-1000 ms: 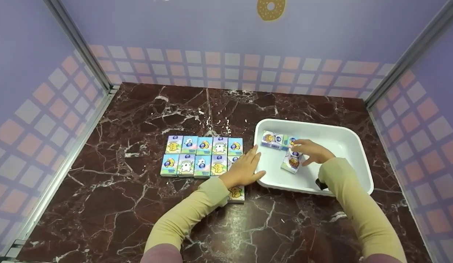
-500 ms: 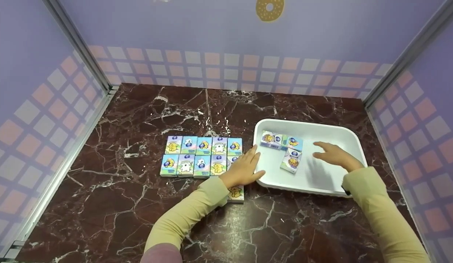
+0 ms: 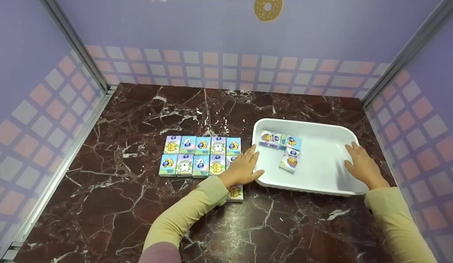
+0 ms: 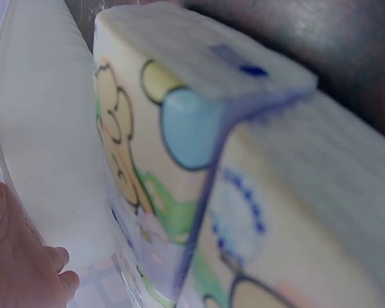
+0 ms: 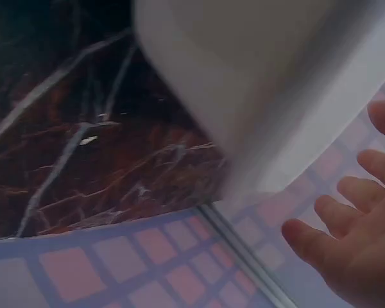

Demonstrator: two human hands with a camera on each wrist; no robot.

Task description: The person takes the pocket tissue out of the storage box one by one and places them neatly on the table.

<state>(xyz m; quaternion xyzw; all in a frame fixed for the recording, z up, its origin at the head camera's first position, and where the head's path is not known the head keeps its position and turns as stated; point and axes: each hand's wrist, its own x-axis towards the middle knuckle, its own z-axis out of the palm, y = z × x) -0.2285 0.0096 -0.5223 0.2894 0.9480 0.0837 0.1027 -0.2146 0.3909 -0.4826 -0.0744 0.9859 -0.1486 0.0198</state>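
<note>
The left hand (image 3: pixel 242 168) rests along the left rim of a white plastic tray (image 3: pixel 323 157), fingers outstretched and thumb over the edge. Beside it lie two rows of small cartoon-printed packs (image 3: pixel 200 165) that look like pocket tissues; the hand and wrist partly cover some. One more pack (image 3: pixel 234 193) shows below the wrist. Inside the tray, at its left, are several like packs, among them a tilted pack (image 3: pixel 289 161). At the tray's right rim the right hand (image 3: pixel 363 164) spreads its fingers, holding nothing. Contact with that rim cannot be told.
Dark red marbled tabletop (image 3: pixel 116 204) surrounds everything. Purple panels with pink and white squares stand at the back and both sides, joined by metal corner posts (image 3: pixel 398 51). Small white flecks mark the table behind the packs.
The right hand has moved from above the packs in the tray rightward to the tray's right rim, carrying nothing. The left hand and the rows of packs have stayed in place.
</note>
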